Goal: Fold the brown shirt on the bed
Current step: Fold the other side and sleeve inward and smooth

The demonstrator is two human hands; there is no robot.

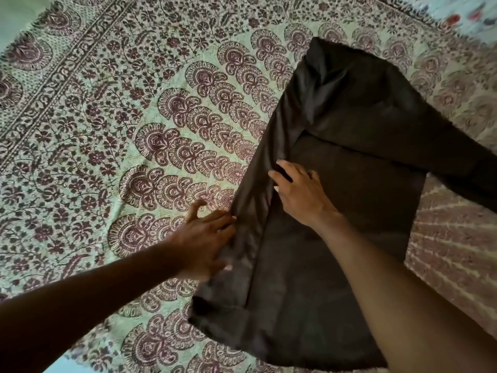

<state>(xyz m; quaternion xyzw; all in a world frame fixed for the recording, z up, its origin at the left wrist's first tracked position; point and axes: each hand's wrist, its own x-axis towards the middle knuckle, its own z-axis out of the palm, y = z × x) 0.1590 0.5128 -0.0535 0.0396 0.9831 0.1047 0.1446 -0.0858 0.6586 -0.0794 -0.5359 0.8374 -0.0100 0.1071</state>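
With the left hand point(207, 238) flat, fingers extended, on the folded strip of the dark brown cotton shirt point(349, 146) and the right hand point(298, 192) pressing its inner crease with slightly bent fingers, neither grip holding cloth, smooth that edge straight along the patterned green bedspread point(107, 130).

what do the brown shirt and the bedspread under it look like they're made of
Brown shirt: thin woven cloth, probably cotton, matte; it creases softly. Bedspread: printed cloth, likely cotton, with a slightly puckered, perhaps quilted surface.

Head view — steeply down, near bed point(80, 130)
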